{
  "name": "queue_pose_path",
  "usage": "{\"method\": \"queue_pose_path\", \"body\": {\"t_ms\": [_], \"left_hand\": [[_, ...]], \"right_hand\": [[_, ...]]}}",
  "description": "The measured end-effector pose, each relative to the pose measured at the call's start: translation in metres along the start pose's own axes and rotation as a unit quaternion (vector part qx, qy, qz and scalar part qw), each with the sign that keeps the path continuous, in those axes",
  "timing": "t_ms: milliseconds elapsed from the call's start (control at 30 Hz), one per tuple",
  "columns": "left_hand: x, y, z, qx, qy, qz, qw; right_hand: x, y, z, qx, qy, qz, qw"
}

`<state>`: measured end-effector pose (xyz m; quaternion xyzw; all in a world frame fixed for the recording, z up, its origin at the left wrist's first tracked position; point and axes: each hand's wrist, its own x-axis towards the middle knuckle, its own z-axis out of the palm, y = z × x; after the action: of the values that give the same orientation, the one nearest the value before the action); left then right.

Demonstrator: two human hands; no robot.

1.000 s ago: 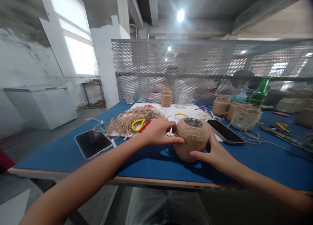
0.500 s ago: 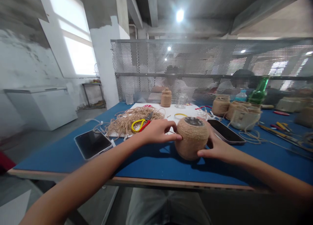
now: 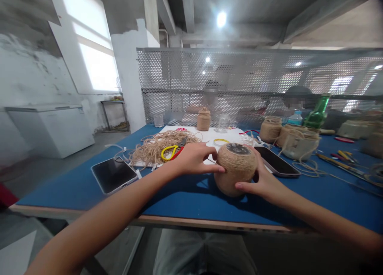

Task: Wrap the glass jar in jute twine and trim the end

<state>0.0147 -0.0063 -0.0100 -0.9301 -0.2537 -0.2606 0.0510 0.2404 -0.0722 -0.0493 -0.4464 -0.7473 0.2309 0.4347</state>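
Note:
In front of me a glass jar (image 3: 235, 173), wrapped in jute twine, is held just above or on the table, its dark round glass end facing up. My right hand (image 3: 261, 179) grips its right side, thumb across the front, other fingers mostly hidden behind. At the upper left side, my left hand (image 3: 199, 160) is closed, with thumb and index finger against the wrapping. A thin strand of twine (image 3: 211, 160) shows in the gap between them. Behind that hand, scissors (image 3: 172, 151) with yellow and red handles lie on a tangled twine heap (image 3: 152, 147).
One phone (image 3: 114, 175) lies at left, another phone (image 3: 278, 162) right of the jar. Several twine-wrapped jars (image 3: 271, 129), a green bottle (image 3: 317, 113) and tools (image 3: 341, 163) stand or lie at right. A perforated metal screen (image 3: 185, 75) backs the blue table (image 3: 74, 187); people sit beyond.
My right thumb slid rightward across the jar's front, then back left. The jar shifted slightly, while my left hand stayed at its left side.

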Motion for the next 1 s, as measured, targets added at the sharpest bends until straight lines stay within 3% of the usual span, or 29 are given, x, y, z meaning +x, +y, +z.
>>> {"method": "queue_pose_path", "body": {"t_ms": [367, 667, 1000], "left_hand": [[0.002, -0.007, 0.002, -0.019, -0.027, -0.006, 0.999], [0.001, -0.005, 0.001, -0.010, -0.031, 0.000, 0.999], [0.002, -0.009, 0.003, -0.031, -0.038, -0.026, 0.998]], "right_hand": [[0.011, 0.014, -0.020, -0.002, -0.103, -0.011, 0.995], [-0.005, -0.005, 0.003, -0.028, 0.015, 0.014, 0.999], [0.004, 0.006, -0.015, 0.021, -0.055, -0.007, 0.998]]}}
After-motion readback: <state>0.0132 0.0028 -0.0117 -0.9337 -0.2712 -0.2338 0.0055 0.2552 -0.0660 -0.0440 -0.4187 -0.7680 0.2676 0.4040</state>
